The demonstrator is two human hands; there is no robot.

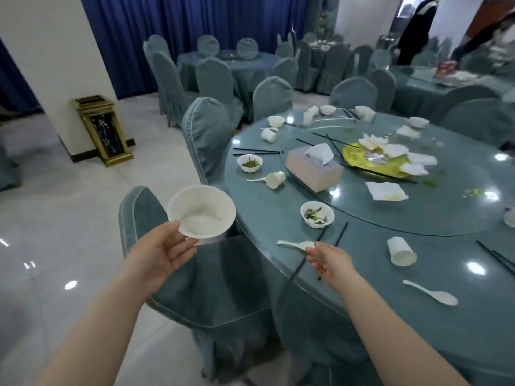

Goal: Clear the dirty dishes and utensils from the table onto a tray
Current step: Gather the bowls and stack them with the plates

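My left hand (158, 252) holds an empty white bowl (202, 210) by its rim, out over a chair beside the round table (264, 218). My right hand (327, 261) hovers at the table's near edge, fingers loosely extended, fingertips touching a white spoon (294, 244) next to black chopsticks (335, 238). A bowl with green scraps (317, 213) sits just beyond. Further left are another dirty bowl (249, 162) and a tipped cup (276, 179) with a spoon. A fallen cup (401, 251) and a second spoon (430, 292) lie to the right.
A glass turntable (418, 218) carries a tissue box (313, 169), a yellow platter (373, 160) with crumpled napkins, and chopsticks. More bowls and cups stand along the far rim. Covered chairs (209, 274) ring the table. A gold bin (101, 129) stands by the pillar. No tray is visible.
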